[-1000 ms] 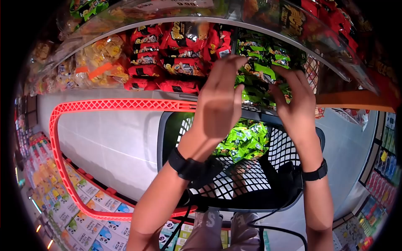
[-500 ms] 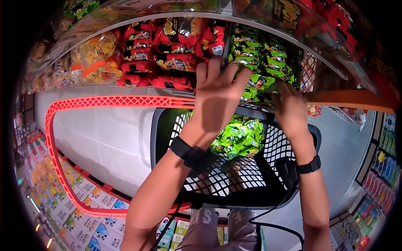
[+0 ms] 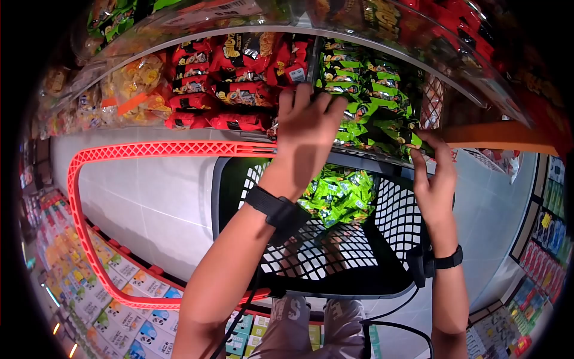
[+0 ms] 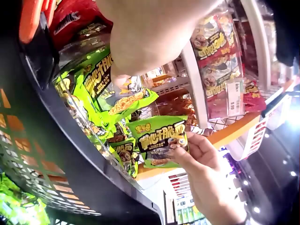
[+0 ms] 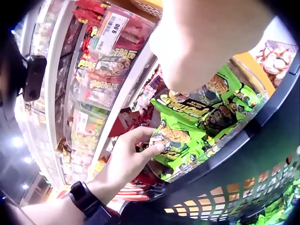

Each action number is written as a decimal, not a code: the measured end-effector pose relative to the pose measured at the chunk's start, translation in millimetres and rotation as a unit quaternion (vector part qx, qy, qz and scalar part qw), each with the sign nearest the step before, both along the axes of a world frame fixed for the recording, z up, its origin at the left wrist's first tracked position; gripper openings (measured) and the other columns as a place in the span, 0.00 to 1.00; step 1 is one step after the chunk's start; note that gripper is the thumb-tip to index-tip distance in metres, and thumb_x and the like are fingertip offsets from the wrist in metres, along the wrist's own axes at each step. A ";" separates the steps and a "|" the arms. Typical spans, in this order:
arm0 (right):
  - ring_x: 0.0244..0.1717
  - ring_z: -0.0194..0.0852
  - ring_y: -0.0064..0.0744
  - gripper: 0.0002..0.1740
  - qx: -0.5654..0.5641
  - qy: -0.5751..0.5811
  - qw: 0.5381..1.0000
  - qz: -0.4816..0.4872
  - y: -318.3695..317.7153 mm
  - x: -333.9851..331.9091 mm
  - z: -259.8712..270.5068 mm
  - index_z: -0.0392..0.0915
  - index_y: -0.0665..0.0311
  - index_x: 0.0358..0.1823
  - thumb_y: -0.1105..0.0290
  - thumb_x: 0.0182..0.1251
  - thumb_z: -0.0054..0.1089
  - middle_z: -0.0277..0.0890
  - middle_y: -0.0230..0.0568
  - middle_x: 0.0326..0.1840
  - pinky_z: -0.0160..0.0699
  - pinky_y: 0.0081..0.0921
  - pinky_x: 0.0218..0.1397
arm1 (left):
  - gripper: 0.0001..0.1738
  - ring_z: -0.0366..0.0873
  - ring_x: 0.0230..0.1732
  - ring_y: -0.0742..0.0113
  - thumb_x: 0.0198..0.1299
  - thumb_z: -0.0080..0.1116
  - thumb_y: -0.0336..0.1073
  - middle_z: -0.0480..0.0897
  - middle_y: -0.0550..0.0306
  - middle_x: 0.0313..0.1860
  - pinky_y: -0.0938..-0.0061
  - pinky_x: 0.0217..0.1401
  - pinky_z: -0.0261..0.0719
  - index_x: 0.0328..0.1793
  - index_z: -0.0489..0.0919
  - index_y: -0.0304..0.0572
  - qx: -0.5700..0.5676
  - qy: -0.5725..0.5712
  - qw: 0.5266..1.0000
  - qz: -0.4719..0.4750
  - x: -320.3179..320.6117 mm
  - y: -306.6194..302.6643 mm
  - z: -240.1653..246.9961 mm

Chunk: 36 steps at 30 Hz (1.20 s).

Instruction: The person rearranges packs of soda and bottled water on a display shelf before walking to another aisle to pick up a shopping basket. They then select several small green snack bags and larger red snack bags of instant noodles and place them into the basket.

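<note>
Rows of green snack packets fill the shelf tray ahead, beside red packets. My left hand reaches over the tray's front edge where red meets green. The right wrist view shows its thumb and fingers pinching the corner of a green packet in the tray. At the tray's right end, my right hand pinches another green snack packet by its side, thumb on the front. Below both hands, a black shopping basket holds a heap of green packets.
The basket's red handle extends out to the left over the pale floor. Above the tray runs a clear shelf edge. An orange bar crosses at the right. Clear bags of yellow snacks sit at the left.
My left hand has come down from above the green packets to the tray's front, its fingers now bent. My right hand has moved from among the packets to the right, holding one.
</note>
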State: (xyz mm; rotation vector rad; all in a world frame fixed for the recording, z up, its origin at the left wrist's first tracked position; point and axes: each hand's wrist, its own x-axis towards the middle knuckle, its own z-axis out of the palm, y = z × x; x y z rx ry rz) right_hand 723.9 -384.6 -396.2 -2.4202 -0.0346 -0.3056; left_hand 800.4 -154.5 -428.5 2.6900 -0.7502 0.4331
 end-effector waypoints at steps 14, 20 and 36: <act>0.52 0.79 0.51 0.14 0.016 0.056 0.997 -0.048 3.5 -16.2 4.9 0.79 0.68 0.53 0.74 0.67 0.61 0.81 0.51 0.50 0.76 0.36 0.58 | 0.36 0.67 0.64 0.43 0.51 0.71 0.32 0.78 0.49 0.57 0.46 0.68 0.60 0.68 0.70 0.41 -0.016 0.035 0.999 -0.035 -4.4 3.9 -0.3; 0.51 0.80 0.50 0.14 0.015 0.060 0.997 -0.046 4.7 -20.1 10.4 0.79 0.68 0.53 0.74 0.67 0.61 0.81 0.51 0.50 0.77 0.35 0.56 | 0.30 0.70 0.65 0.45 0.53 0.63 0.31 0.79 0.51 0.60 0.44 0.70 0.61 0.65 0.72 0.40 0.009 0.024 0.999 -0.019 -9.5 -2.2 5.7; 0.41 0.74 0.16 0.17 0.388 0.200 0.871 -0.226 41.7 -59.3 34.6 0.73 0.72 0.56 0.67 0.74 0.61 0.79 0.38 0.48 0.76 0.16 0.45 | 0.11 0.76 0.33 0.48 0.73 0.53 0.35 0.78 0.42 0.32 0.65 0.39 0.74 0.50 0.76 0.32 -0.412 0.428 0.804 0.016 -87.2 -14.0 48.1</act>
